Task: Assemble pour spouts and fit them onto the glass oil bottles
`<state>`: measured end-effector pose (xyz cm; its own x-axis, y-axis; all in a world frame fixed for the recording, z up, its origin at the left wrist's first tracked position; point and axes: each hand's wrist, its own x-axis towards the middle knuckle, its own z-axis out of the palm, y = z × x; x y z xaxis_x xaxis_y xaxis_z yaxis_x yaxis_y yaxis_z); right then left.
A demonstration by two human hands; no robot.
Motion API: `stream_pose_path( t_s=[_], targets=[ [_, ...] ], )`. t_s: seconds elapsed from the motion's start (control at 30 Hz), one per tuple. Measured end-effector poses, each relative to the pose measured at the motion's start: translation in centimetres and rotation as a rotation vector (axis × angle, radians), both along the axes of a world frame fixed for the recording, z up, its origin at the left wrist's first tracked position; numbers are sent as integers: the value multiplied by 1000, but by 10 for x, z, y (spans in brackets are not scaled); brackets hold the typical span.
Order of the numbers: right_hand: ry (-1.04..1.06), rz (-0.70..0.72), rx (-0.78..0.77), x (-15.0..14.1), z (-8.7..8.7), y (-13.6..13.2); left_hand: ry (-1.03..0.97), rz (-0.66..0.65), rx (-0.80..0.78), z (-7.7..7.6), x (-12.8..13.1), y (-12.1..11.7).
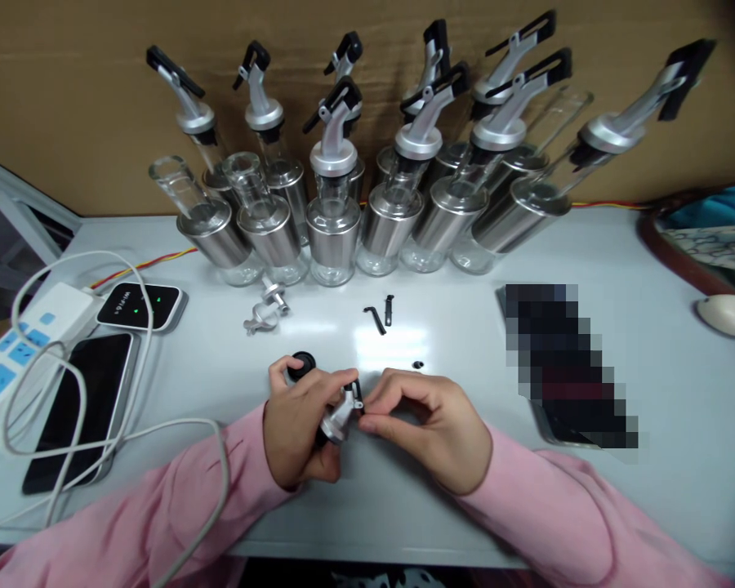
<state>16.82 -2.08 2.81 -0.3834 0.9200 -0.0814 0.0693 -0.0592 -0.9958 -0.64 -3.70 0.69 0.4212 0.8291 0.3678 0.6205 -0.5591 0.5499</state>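
My left hand is closed around a silver bottle pourer, its spout tilted up toward the right. With thumb and forefinger, my right hand pinches the black lever at the tip of that spout. Against one outstretched finger of my left hand is a round black cap; whether it is gripped I cannot tell. Two loose black levers lie on the table beyond my hands, with a tiny black part nearer my right hand. Silver spout pieces sit together farther left.
Several glass bottles with steel sleeves stand along the cardboard backdrop, most fitted with pourers. At left are a power strip, a small Wi-Fi device, a phone and looped white cable. A partly blurred phone lies right.
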Motion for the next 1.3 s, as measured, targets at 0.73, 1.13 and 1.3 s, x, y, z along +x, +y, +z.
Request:
stream_pose_path(
  t_s=[0.73, 1.13, 1.3],
  targets=[
    [122, 88, -277, -3, 6, -3, -110, -62, -46, 0, -1, -4],
    [337, 179, -401, -1, 3, -2, -140, -116, -30, 8, -3, 0],
    [249, 161, -319, -3, 4, -2, -50, -132, -65, 3, -8, -2]
  ],
)
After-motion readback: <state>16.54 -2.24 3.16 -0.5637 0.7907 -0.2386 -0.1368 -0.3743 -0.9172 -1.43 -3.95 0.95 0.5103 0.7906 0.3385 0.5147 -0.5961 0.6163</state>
